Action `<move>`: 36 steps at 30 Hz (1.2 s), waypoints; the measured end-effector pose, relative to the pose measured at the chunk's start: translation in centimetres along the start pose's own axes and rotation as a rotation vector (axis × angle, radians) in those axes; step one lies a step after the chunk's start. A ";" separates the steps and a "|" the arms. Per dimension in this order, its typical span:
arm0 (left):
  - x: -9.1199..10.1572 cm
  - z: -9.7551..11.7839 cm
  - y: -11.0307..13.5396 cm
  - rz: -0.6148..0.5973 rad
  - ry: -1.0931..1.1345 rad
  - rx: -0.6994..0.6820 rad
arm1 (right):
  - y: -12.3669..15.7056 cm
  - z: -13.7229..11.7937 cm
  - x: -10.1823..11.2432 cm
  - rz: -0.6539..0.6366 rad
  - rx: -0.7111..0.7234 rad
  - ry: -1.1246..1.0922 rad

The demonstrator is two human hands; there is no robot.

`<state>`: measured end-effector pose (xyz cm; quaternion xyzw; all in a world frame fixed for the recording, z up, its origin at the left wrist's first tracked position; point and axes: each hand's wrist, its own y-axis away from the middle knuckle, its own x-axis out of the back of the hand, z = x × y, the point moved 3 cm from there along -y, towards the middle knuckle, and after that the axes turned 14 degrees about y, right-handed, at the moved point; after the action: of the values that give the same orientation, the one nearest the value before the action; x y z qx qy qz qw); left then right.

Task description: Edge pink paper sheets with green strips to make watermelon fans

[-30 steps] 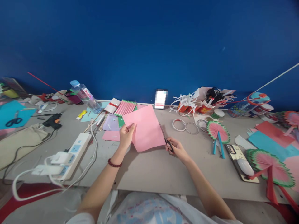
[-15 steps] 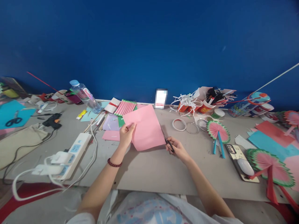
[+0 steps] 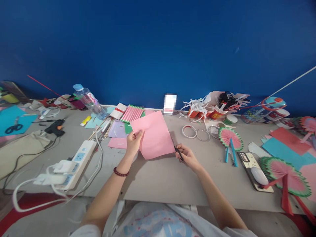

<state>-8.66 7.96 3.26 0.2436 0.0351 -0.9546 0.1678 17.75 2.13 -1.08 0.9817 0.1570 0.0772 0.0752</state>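
A pink sheet of paper (image 3: pixel 156 136) is held up above the table, tilted toward me. My left hand (image 3: pixel 134 142) pinches it at its left edge, thumb on top. Black-handled scissors (image 3: pixel 178 153) are in my right hand (image 3: pixel 186 155), at the paper's lower right edge. Their blades are mostly hidden at the paper's edge, so I cannot tell how far apart they are. Behind the sheet lie a pleated pink paper (image 3: pixel 132 114) with green edging and a lilac sheet (image 3: pixel 118 129).
A white power strip (image 3: pixel 80 163) with cables lies at the left, a plastic bottle (image 3: pixel 92 102) leans behind it. Tape rolls (image 3: pixel 189 132), cups of paper strips (image 3: pixel 197 110), a paper fan (image 3: pixel 230 138) and a phone (image 3: pixel 247 164) under a mouse (image 3: pixel 259 176) are at the right.
My right hand and the scissors have shifted very slightly at the paper's right edge. My left hand and the sheet stay almost the same.
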 end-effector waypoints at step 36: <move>-0.3 0.0 0.7 0.032 -0.001 -0.017 | 0.2 -0.8 -0.2 0.013 -0.062 0.012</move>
<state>-8.17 7.45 3.46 0.2422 0.0391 -0.9516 0.1851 17.47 1.97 -0.28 0.9794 0.1487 0.0883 0.1040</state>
